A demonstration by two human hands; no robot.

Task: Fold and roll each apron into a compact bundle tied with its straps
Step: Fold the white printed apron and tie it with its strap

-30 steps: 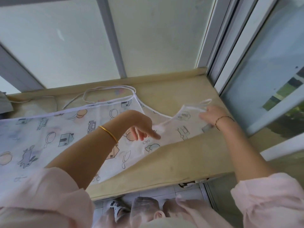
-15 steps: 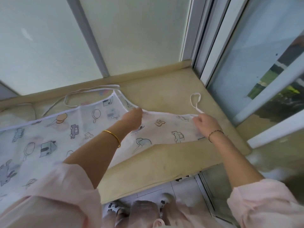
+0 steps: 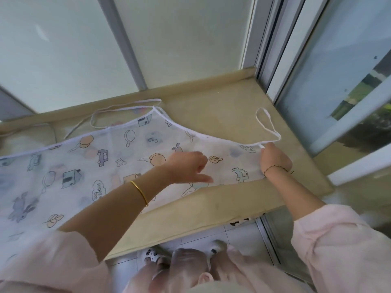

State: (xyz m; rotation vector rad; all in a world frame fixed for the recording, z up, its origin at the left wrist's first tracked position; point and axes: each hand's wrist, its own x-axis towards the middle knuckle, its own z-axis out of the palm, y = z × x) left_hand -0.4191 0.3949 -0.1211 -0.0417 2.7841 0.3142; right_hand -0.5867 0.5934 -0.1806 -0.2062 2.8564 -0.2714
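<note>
The printed apron (image 3: 84, 166) is being supported, spread flat, by the beige ledge (image 3: 222, 115). Its bib corner, beside the neck loop (image 3: 262, 109), is being gripped by the right hand (image 3: 275, 158). The left hand (image 3: 186, 166) is being held over the fabric's middle with the thumb extended. Its fingertips are hidden, so a grasp cannot be confirmed.

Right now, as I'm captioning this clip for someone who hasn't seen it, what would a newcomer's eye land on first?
The sheer cartoon-printed apron, spread flat across the beige ledge beneath the windows, dominates the view. The right hand grips its right corner, where a white strap loops out toward the window. The left hand, with a gold bangle on its wrist, is over the cloth's middle.
</note>
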